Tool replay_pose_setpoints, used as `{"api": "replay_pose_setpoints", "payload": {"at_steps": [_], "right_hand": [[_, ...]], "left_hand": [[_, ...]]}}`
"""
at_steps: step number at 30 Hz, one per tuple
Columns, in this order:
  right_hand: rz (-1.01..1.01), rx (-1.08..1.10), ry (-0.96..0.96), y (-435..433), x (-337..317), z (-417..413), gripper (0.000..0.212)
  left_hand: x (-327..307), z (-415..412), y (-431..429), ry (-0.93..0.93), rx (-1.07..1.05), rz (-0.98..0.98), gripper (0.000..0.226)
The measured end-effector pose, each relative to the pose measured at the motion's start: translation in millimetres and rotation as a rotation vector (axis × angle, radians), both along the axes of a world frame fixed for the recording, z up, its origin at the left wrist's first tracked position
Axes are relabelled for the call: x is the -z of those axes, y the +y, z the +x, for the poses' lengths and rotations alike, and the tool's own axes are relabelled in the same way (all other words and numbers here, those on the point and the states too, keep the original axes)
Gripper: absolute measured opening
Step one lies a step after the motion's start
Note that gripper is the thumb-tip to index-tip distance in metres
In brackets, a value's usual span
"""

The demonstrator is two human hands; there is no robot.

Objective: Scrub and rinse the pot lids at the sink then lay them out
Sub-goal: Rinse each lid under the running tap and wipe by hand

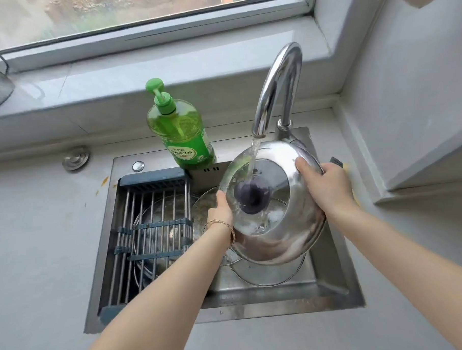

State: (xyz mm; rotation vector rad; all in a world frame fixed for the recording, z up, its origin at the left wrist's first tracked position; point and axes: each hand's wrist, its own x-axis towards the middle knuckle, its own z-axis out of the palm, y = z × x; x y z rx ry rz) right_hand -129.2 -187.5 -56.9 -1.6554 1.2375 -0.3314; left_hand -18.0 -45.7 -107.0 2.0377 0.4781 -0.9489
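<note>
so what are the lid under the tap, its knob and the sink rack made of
The lid looks like polished stainless steel, mirror-bright with reflections, around a clear centre, likely glass. The knob is dark and matte, probably plastic. The rack has bare metal rods and grey-blue end pieces, seemingly plastic.

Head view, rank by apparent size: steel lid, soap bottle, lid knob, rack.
1. rack and steel lid: too close to call, and the lid is held up
2. soap bottle
3. lid knob
</note>
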Motion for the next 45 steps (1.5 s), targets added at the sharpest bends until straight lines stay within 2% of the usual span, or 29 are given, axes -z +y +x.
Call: {"api": "replay_pose_setpoints", "payload": {"at_steps": [5, 11, 15, 19, 20, 22, 23, 24, 25, 27, 28, 30, 34, 37, 39, 42, 45], "right_hand": [[-0.134, -0.052, -0.079, 12.0, 0.1, 4.8, 0.046], [0.006, -0.125, -0.051, 36.2, 28.1, 24.7, 0.042], [0.223, -0.07, -0.04, 53.1, 49.8, 36.3, 0.056], [0.544, -0.001, -0.072, 72.4, 68.2, 43.4, 0.072], [0.607, 0.021, -0.032, 77.4, 73.6, 44.1, 0.082], [0.707, 0.06, 0.015, 79.8, 116.2, 41.0, 0.121], [0.745, 0.049, 0.058, 81.7, 142.4, 39.5, 0.139], [0.789, 0.028, 0.112, 85.0, 156.8, 37.7, 0.149], [0.84, 0.0, 0.137, 89.4, 153.8, 34.8, 0.149], [0.906, -0.02, 0.193, 94.4, 114.7, 29.3, 0.12], [0.883, -0.031, 0.264, 97.3, 91.9, 29.2, 0.102], [0.831, -0.06, 0.337, 92.7, 79.9, 27.4, 0.082], [0.587, -0.139, 0.379, 61.6, 67.1, 19.3, 0.06], [0.406, -0.235, 0.423, 36.7, 38.6, 12.1, 0.049], [0.207, -0.305, 0.494, 25.6, 16.0, 9.9, 0.048], [-0.043, -0.419, 0.541, 25.3, -15.1, 8.2, 0.049], [-0.145, -0.463, 0.478, 41.3, -37.3, 9.2, 0.051]], "left_hand": [[-0.4, 2.8, 9.7, -0.163, -0.114, -0.082, 0.071], [-12.4, 20.1, 50.0, -0.427, -0.204, -0.009, 0.052], [-28.6, 24.6, 67.8, -0.667, -0.079, 0.004, 0.063], [-55.3, 17.0, 71.2, -0.891, 0.052, 0.064, 0.06], [-61.6, 15.9, 71.4, -0.934, 0.091, 0.105, 0.059], [-72.6, 19.1, 70.2, -0.96, 0.199, 0.211, 0.059], [-77.2, 23.8, 68.4, -0.925, 0.256, 0.267, 0.06], [-81.7, 29.2, 65.8, -0.866, 0.31, 0.316, 0.061], [-84.8, 34.7, 63.0, -0.794, 0.356, 0.348, 0.062], [-86.0, 43.8, 58.8, -0.667, 0.413, 0.368, 0.06], [-85.0, 46.7, 58.4, -0.617, 0.425, 0.37, 0.059], [-80.9, 51.1, 59.3, -0.539, 0.434, 0.361, 0.053], [-63.8, 49.6, 63.6, -0.314, 0.432, 0.31, 0.041], [-33.7, 41.6, 64.8, -0.094, 0.276, 0.168, 0.042], [-16.2, 29.8, 64.3, 0.071, 0.198, 0.065, 0.05], [-7.9, 7.7, 68.3, 0.281, 0.114, -0.036, 0.048], [-5.4, -2.4, 80.9, 0.447, -0.027, -0.178, 0.051]]}}
